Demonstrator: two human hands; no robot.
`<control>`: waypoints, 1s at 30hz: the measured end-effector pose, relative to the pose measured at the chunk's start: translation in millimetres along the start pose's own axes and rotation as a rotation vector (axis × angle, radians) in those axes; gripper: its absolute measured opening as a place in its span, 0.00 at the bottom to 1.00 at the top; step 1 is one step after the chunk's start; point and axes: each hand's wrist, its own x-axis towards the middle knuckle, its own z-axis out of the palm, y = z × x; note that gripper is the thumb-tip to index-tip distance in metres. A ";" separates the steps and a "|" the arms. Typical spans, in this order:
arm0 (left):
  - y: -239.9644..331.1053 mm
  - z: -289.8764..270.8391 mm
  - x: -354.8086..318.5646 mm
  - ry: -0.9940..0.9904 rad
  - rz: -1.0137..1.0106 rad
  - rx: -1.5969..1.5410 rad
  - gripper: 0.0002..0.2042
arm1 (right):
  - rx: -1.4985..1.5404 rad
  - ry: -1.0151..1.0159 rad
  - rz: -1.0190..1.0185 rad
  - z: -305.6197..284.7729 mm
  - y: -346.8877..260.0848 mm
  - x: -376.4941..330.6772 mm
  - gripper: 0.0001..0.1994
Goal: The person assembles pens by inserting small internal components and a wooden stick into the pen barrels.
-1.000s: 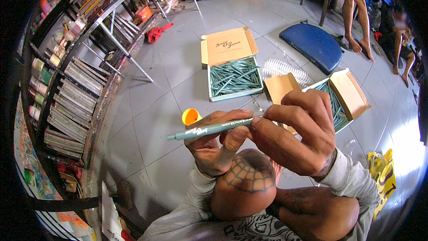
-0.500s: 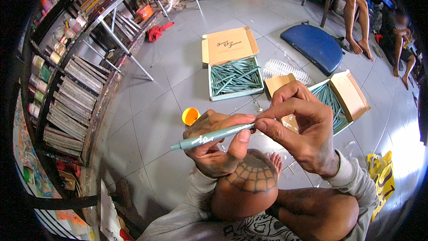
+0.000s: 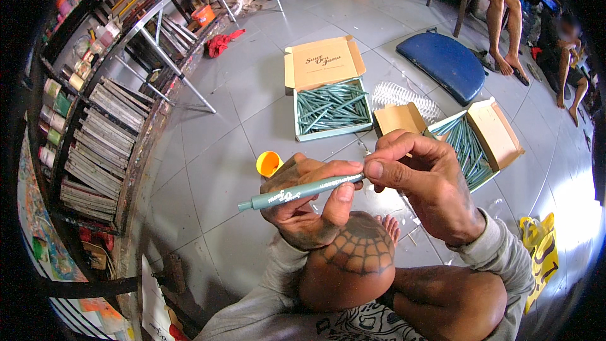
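Across my lap, my left hand grips a slim grey-green pen with white lettering, its blunt end sticking out to the left. The pen lies nearly level, tilted up to the right. My right hand is closed in a pinch at the pen's right end; thumb and fingertips cover that end, so its shape is hidden. Beyond my hands, an open cardboard box is filled with similar green pens. A second open box of pens stands to the right, partly behind my right hand.
An orange-yellow cup stands left of my hands. Clear plastic trays and a blue padded seat lie beyond the boxes. A metal-legged table and loaded shelves line the left. Yellow plastic lies at right; two people sit at far right.
My right hand has lowered slightly and turned at the pen's end, its index finger dropping nearer the thumb. The left hand keeps hold of the pen in nearly the same place.
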 end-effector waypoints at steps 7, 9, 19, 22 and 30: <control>1.5 -1.1 -2.4 -0.032 -0.002 0.002 0.10 | 0.025 0.012 -0.008 1.2 1.1 0.8 0.08; 1.8 0.5 -2.9 0.002 -0.026 -0.011 0.09 | 0.020 0.013 -0.008 1.4 0.2 0.4 0.07; 2.4 1.1 -3.5 0.016 -0.051 -0.026 0.09 | 0.000 -0.002 -0.007 0.7 -0.3 1.0 0.07; -0.5 1.4 -2.9 0.022 -0.002 -0.029 0.08 | 0.035 -0.011 -0.009 0.2 1.1 0.7 0.06; 0.6 -1.2 -1.7 0.001 0.003 0.010 0.09 | 0.031 -0.014 -0.014 1.2 -0.2 0.6 0.05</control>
